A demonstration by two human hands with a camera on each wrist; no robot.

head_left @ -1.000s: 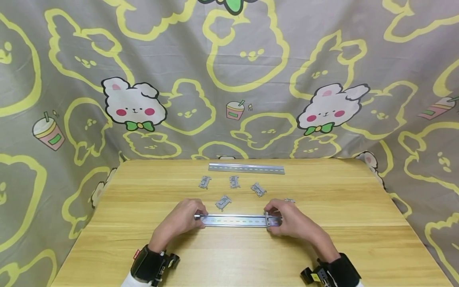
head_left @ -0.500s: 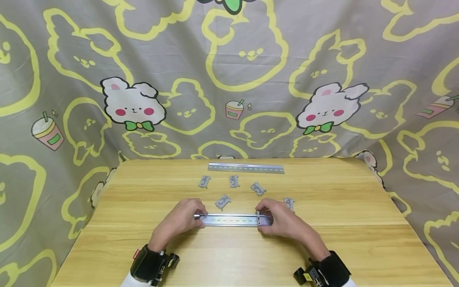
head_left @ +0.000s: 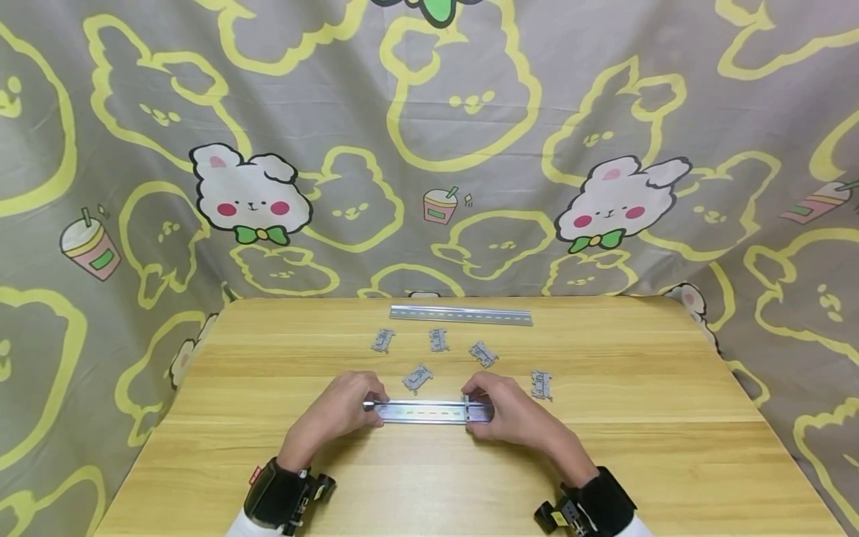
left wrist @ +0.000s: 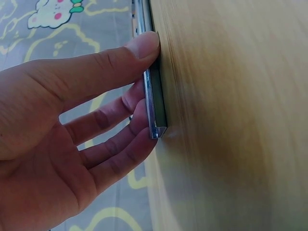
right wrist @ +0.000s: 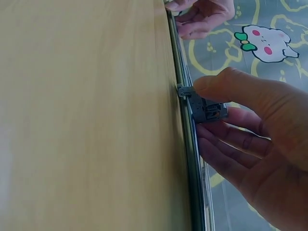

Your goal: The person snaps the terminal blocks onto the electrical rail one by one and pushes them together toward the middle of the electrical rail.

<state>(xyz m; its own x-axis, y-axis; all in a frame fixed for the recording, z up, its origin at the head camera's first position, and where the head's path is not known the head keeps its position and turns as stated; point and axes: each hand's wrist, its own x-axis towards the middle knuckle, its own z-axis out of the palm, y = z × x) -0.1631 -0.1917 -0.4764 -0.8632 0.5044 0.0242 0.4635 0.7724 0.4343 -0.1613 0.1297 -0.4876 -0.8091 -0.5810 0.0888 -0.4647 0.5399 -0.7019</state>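
Observation:
A slotted metal DIN rail [head_left: 423,413] lies lengthwise across the table in front of me. My left hand [head_left: 350,406] grips its left end; in the left wrist view the thumb is on the near edge and the fingers [left wrist: 120,149] are on the far side. My right hand [head_left: 513,412] pinches a grey terminal block [right wrist: 206,109] between thumb and fingers. That block stands upright across the rail, right of the rail's middle. The right wrist view has its foot at the rail's edge; whether it is clipped on I cannot tell. The rail's right end is partly hidden by the right hand.
Several loose grey terminal blocks lie flat beyond the rail, among them one [head_left: 417,379] close behind it and one [head_left: 540,385] right of my right hand. A second DIN rail [head_left: 461,315] lies near the table's back edge. A patterned curtain [head_left: 470,224] hangs behind the table.
My right hand has slid left along the rail with the terminal block, uncovering a loose block at the right. The left hand and the rail have stayed in place.

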